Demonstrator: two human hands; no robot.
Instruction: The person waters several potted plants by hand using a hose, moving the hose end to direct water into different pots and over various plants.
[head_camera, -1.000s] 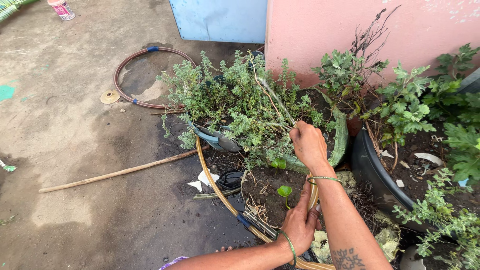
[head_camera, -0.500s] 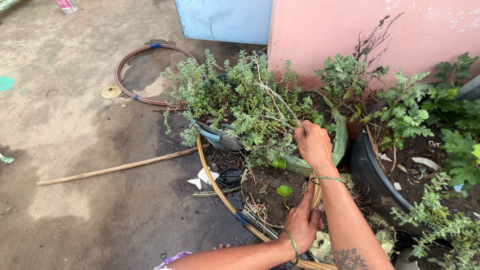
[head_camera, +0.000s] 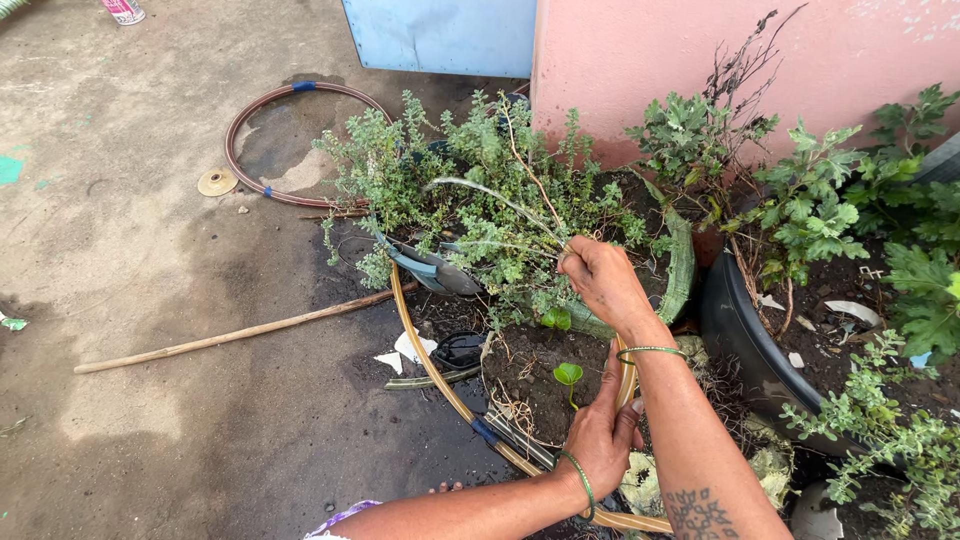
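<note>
A thin stem (head_camera: 500, 205) of the herb plant (head_camera: 480, 190) is pinched in the closed right hand (head_camera: 600, 280), just above the pot (head_camera: 430, 268) by the pink wall (head_camera: 700, 50). The left hand (head_camera: 600, 435), its grip loosely curled and holding nothing visible, rests at the tan hoop (head_camera: 430, 365) beside a seedling (head_camera: 568, 375). Tending of the stem seems in hand; a firm pinch and steady pull would be called for.

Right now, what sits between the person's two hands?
In the head view, a small round-leaved seedling in dark soil lies between the left hand and right hand.
</note>
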